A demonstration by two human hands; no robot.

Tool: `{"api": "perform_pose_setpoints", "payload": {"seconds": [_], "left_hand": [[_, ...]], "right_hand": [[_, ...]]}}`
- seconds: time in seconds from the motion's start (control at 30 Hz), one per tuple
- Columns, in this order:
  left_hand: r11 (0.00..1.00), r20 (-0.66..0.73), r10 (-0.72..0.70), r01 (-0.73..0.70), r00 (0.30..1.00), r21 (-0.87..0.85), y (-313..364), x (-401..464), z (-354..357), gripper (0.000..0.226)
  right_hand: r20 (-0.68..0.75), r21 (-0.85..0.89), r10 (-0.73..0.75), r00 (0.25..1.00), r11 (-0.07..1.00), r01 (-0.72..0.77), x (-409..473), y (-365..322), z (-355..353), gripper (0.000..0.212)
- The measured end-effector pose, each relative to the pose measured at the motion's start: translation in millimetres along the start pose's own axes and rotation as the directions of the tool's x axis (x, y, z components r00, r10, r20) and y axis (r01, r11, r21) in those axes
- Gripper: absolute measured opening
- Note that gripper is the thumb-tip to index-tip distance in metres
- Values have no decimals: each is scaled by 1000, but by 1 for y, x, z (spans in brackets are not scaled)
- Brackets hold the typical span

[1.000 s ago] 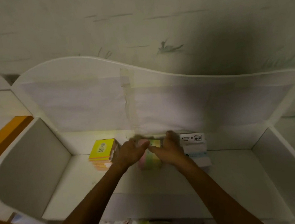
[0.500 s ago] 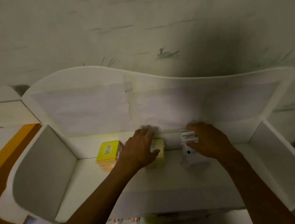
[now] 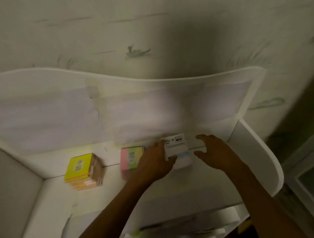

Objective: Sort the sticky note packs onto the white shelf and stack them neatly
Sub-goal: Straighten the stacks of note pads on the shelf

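The curved white shelf looks smooth and matt (painted board, seemingly). The yellow-topped square paper sticky note pack shows a slightly glossy cover.

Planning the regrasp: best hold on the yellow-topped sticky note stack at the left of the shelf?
Pinch the yellow-topped sticky note stack across its left and right side faces, low down, coming from the front and above. It is a squat block of loose-looking layers, so a low side grip should keep them together. The white shelf is bare to its left and front, and the pink and green pack stands apart on its right.
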State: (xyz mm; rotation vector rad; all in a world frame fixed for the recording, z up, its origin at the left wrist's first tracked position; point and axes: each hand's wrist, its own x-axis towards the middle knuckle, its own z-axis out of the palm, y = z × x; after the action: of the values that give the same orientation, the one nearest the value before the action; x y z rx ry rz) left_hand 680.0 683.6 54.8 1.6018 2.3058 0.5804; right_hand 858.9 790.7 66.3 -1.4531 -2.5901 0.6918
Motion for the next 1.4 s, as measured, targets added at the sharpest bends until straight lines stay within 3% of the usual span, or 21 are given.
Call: {"api": "perform_pose_setpoints", "payload": {"seconds": [0.13,0.27,0.37,0.43,0.5,0.6,0.7,0.8,1.0,1.07,1.27,1.4], "left_hand": [[941,20,-201,199,979,-273,11,10,26,62],[833,-89,-391,312,916,-456,13,20,51,58],[574,129,-511,449,850,-685,10,24,66,42],[364,276,-528,507,804,-781,7,24,70,33],[280,336,-533,537,776,-796,0,28,72,36],[230,358,-530,536,769,-812,-5,35,73,34],[233,359,-491,517,793,-823,-1,39,72,23],[261,364,-455,512,813,-818,-2,41,73,26],[317,357,-348,467,867,-826,-7,30,72,28],[322,335,-301,425,893,-846,-10,21,75,34],[487,93,-175,168,980,-857,-2,7,85,77],[585,-20,-96,41,995,-810,2,10,90,81]], "right_hand": [[68,162,-6,998,987,-5,23,11,11,65],[189,395,94,978,904,-163,44,19,35,76],[340,562,142,930,762,-321,53,27,55,74],[420,677,104,901,626,-388,57,30,63,57],[452,736,57,890,540,-408,60,31,67,43],[485,770,21,874,465,-438,65,32,68,32],[519,760,31,854,442,-477,67,31,68,19],[510,764,42,859,438,-474,67,30,71,13],[433,818,-28,901,432,-380,58,38,74,27],[381,851,-87,920,421,-313,53,44,73,35],[211,886,-222,952,455,-90,39,63,72,77],[129,876,-300,945,481,33,35,62,73,92]]}}
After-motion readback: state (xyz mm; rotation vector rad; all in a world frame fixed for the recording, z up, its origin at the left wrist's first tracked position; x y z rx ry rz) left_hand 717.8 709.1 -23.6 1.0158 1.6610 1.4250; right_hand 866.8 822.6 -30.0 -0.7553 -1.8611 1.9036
